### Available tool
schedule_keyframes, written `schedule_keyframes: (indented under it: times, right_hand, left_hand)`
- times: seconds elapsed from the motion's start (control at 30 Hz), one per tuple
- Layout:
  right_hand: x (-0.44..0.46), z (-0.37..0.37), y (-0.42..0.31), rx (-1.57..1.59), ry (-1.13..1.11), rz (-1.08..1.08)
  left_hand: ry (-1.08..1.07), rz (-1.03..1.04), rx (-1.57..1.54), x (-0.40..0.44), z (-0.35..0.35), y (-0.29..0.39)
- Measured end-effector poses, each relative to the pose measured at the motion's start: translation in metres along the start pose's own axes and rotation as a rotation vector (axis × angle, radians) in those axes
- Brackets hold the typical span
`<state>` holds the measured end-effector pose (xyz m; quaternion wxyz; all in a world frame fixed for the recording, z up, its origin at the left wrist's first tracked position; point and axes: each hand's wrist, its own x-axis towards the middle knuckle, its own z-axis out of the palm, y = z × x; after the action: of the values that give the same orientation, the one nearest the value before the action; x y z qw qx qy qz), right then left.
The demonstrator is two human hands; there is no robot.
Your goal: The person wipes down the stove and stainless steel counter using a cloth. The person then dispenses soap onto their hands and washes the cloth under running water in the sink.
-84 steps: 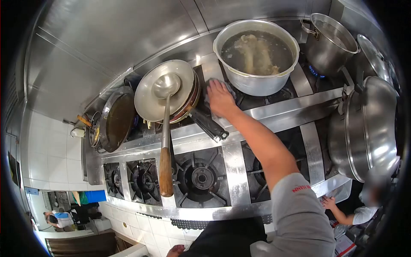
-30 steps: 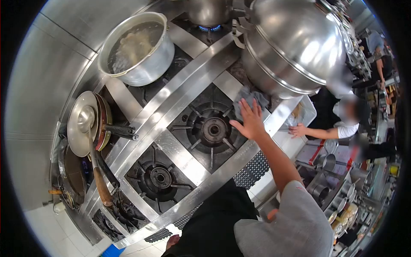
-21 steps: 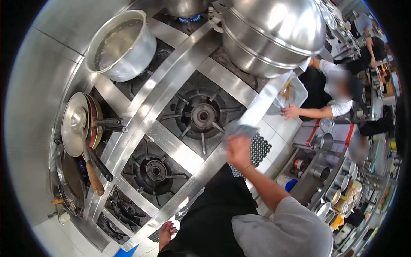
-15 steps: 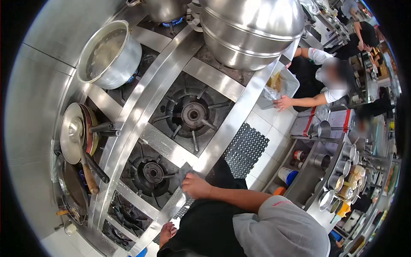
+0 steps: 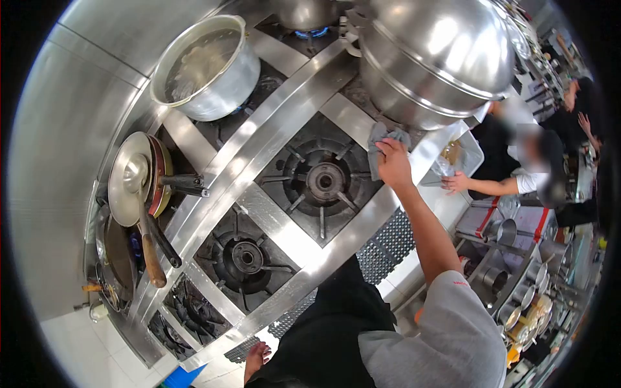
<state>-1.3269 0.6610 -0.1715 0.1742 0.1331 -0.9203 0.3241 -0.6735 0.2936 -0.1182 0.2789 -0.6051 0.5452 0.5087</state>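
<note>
My right hand (image 5: 393, 161) is closed on a grey cloth (image 5: 380, 137), pressing it against the steel front strip of the stove (image 5: 284, 226) below the big domed steel pot (image 5: 420, 71). The nearest burner (image 5: 325, 181) lies just left of this hand, with no pan on it. Low in the view, my left hand (image 5: 259, 355) hangs by the black apron, its fingers loosely curled and apart, with nothing seen in it. A second bare burner (image 5: 247, 257) sits between the two hands.
A large pot of liquid (image 5: 207, 71) stands at the back left. Stacked pans (image 5: 132, 174) and a ladle with a wooden handle (image 5: 152, 258) lie at the left. A blue flame (image 5: 312, 33) burns at the top. At right, a co-worker's hand (image 5: 457, 183) touches a white bin (image 5: 471, 155).
My right hand has slid the cloth along the stove's front strip, up and right toward the domed pot. The head view has shifted, so the stove appears further right. My left hand stays low.
</note>
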Motion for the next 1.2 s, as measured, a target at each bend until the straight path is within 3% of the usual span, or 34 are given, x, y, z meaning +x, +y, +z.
schedule_keyframes:
  times: [0.1, 0.13, 0.2, 0.23, 0.3, 0.4, 0.43, 0.5, 0.7, 0.73, 0.8, 0.83, 0.9, 0.97, 1.0, 1.07, 1.1, 1.17, 1.2]
  right_hand:
    - [0.02, 0.039, 0.004, -0.064, -0.064, -0.08]
    - [0.037, 0.055, 0.004, -0.045, -0.096, -0.106]
    - [0.086, 0.091, 0.004, -0.054, -0.153, -0.176]
    - [0.11, 0.11, 0.003, -0.082, -0.184, -0.215]
    - [0.156, 0.124, -0.026, -0.21, -0.015, -0.208]
    - [0.208, 0.176, -0.014, -0.668, 0.307, -0.138]
    - [0.212, 0.186, -0.013, -0.669, 0.155, -0.042]
    - [0.214, 0.198, -0.023, -0.666, -0.167, 0.135]
    - [0.08, 0.182, -0.166, -0.528, -0.39, -0.29]
    - [0.043, 0.204, -0.188, -0.276, -0.239, -0.376]
    - [-0.018, 0.232, -0.25, 0.113, -0.348, -0.369]
    - [-0.033, 0.222, -0.281, 0.0, -0.542, -0.525]
    - [-0.059, 0.241, -0.322, 0.231, -0.628, -0.561]
    - [-0.041, 0.23, -0.334, 0.19, -0.729, -0.531]
    - [-0.029, 0.222, -0.341, 0.171, -0.783, -0.524]
    - [-0.016, 0.213, -0.325, 0.145, -0.613, -0.628]
    - [-0.006, 0.199, -0.32, 0.186, -0.654, -0.636]
    - [-0.026, 0.22, -0.292, 0.216, -0.766, -0.577]
    - [-0.049, 0.222, -0.278, 0.193, -0.639, -0.639]
  left_hand:
    - [0.047, 0.035, -0.208, 0.01, 0.004, -0.057]
    - [0.043, 0.008, -0.133, 0.006, 0.008, -0.055]
    - [-0.108, 0.376, 0.399, 0.033, -0.004, -0.11]
    - [-0.195, 0.449, 0.803, 0.039, -0.009, -0.109]
    - [-0.098, 0.181, 0.247, 0.023, 0.005, -0.101]
    - [0.09, 0.016, -0.231, -0.036, 0.04, -0.058]
    - [0.17, -0.002, -0.33, -0.051, 0.049, -0.047]
    - [0.23, -0.059, -0.354, -0.071, 0.059, -0.045]
    - [0.076, 0.021, -0.089, -0.062, 0.069, -0.119]
    - [0.05, 0.062, -0.031, -0.058, 0.07, -0.124]
    - [0.028, 0.104, 0.017, -0.051, 0.067, -0.122]
    - [0.025, 0.114, 0.005, -0.047, 0.063, -0.119]
    - [0.041, 0.083, -0.147, -0.042, 0.053, -0.102]
    - [0.1, -0.006, -0.356, -0.057, 0.046, -0.048]
    - [0.163, -0.073, -0.314, -0.068, 0.038, -0.021]
    - [0.218, -0.046, -0.435, -0.069, 0.03, -0.017]
    - [0.229, -0.041, -0.413, -0.074, 0.026, -0.009]
    - [0.159, -0.05, -0.382, -0.056, 0.02, -0.035]
    - [0.096, -0.049, -0.353, -0.035, 0.016, -0.066]
